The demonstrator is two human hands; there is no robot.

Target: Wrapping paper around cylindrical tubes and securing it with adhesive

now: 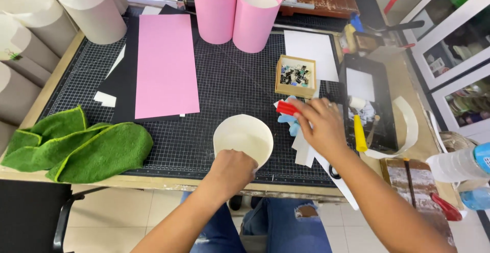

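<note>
Green towel (pixel 76 148), soft, lies at nine o'clock on the cutting mat (pixel 229 87). Cream card cylinder (pixel 243 139) stands upright at six o'clock; your left hand (pixel 232 170) is closed round its near rim. Likely light, thin-walled, easily dented: hold low, gently. Your right hand (pixel 321 125), at three o'clock, pinches a red tool (pixel 287 108) over a blue cloth (pixel 292 123).

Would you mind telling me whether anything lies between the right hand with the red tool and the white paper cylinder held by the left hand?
Nothing visible does. The right hand holds the red tool just right of the white paper cylinder, which the left hand grips at its near rim. Only bare cutting mat shows between them.
</note>
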